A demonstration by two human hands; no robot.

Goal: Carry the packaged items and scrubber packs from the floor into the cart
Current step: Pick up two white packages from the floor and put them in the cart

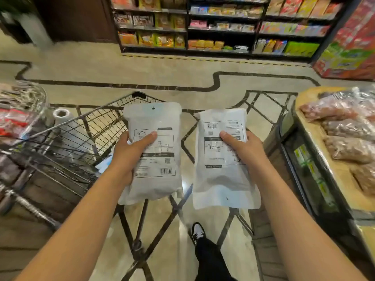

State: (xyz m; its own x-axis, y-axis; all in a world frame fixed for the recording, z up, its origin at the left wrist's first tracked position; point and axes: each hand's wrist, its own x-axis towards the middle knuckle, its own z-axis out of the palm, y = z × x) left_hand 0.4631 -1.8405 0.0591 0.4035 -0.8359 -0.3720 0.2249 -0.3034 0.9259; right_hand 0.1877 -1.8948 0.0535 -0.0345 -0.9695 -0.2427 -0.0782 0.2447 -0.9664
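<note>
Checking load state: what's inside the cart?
Through the cart's wire side, a white roll near the far end and a pale blue-white pack by the left hand. The rest is blurred or hidden.

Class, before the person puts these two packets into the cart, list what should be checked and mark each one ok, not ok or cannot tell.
1. Left hand grips the left packet firmly: ok.
2. Right hand grips the right packet firmly: ok.
3. Cart within reach, to the left: ok.
4. Room inside the cart basket: ok, much bare wire shows.
5. Packets over the basket: not ok, both beside it.
6. Packets sealed: cannot tell.
</note>
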